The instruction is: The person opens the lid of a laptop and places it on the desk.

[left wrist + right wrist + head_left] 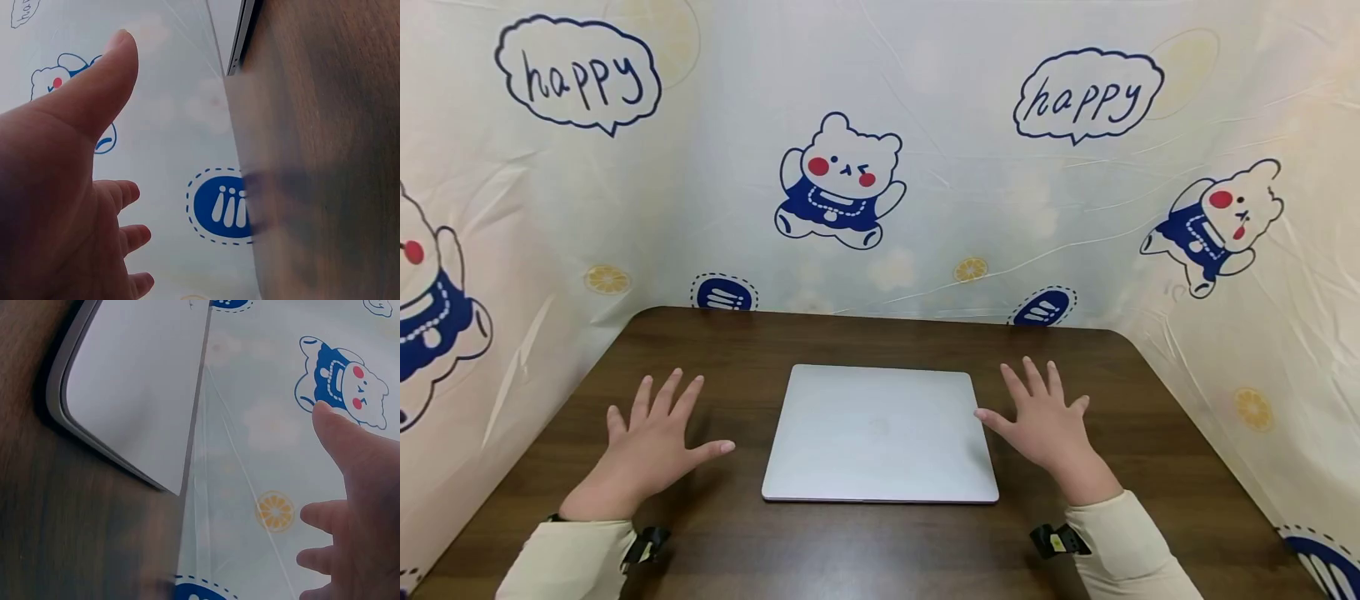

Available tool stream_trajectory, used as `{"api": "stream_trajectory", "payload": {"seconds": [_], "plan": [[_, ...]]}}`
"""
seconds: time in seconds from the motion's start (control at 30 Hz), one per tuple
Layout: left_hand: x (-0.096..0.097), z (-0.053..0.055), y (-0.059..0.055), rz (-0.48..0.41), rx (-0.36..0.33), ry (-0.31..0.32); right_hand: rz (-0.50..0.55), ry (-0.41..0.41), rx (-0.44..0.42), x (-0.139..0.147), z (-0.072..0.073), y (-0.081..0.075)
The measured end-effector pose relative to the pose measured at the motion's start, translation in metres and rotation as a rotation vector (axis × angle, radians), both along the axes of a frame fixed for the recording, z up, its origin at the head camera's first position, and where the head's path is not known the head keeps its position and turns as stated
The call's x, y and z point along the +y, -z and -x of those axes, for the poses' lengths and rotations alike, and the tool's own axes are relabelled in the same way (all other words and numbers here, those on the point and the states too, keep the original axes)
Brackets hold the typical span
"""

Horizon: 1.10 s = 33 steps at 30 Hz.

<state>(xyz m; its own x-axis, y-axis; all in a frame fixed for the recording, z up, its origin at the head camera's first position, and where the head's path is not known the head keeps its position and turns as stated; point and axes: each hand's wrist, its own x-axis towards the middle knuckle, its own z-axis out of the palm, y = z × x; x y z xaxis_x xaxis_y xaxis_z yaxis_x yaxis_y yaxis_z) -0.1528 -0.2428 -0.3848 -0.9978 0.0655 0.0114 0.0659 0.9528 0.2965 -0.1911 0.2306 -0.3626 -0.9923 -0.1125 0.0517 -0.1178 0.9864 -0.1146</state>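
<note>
A closed silver laptop [880,437] lies flat in the middle of the dark wooden table. To its left, my left hand [651,450] is spread with fingers apart and holds nothing; a gap separates its thumb from the laptop. My right hand [1048,421], also spread and holding nothing, is at the laptop's right side. Its thumb tip overlaps the laptop's right edge in the head view, but I cannot tell whether they touch. In the right wrist view the laptop's rounded corner [81,412] shows, with the right hand [369,506] apart from it.
The brown wooden table [880,550] has rounded far corners. A pale curtain [940,208] printed with bears, orange slices and "happy" bubbles hangs behind it and along both sides. Black straps circle both wrists over cream sleeves [568,562].
</note>
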Motion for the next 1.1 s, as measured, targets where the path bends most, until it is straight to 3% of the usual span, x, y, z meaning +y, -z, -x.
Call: {"api": "stream_trajectory", "payload": {"seconds": [1.1], "plan": [[0.010,-0.006,0.008,-0.012,-0.002,0.039,0.006,-0.076,0.003,-0.029,-0.003,0.007]]}}
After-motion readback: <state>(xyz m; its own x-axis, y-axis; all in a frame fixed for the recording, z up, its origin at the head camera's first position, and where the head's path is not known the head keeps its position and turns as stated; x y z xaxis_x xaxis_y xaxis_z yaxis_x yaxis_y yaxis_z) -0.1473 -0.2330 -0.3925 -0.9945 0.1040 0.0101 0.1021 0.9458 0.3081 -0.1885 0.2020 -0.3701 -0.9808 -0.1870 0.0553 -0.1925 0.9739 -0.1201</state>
